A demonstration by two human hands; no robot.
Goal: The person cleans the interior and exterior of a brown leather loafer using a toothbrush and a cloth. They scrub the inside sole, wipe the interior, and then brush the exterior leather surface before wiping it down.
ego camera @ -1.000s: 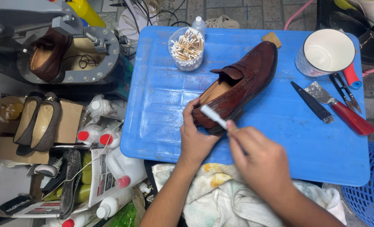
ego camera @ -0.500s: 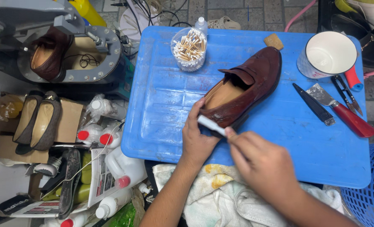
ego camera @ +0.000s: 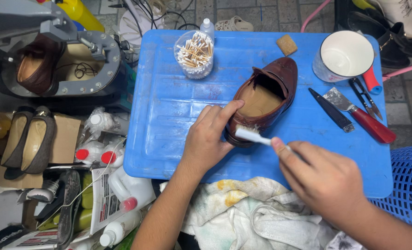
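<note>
Your left hand (ego camera: 206, 139) grips the heel of the brown shoe (ego camera: 263, 99), thumb pressed against its inner rim. The shoe lies near the middle of the blue surface (ego camera: 169, 102), toe pointing toward the far edge. Your right hand (ego camera: 324, 178) is clenched around a white brush (ego camera: 252, 135), whose head touches the shoe's heel. A cup of cotton swabs (ego camera: 194, 54) stands near the far left corner, a white mug (ego camera: 344, 55) at the far right corner, and a red-handled scraper (ego camera: 361, 115) lies by the right edge.
</note>
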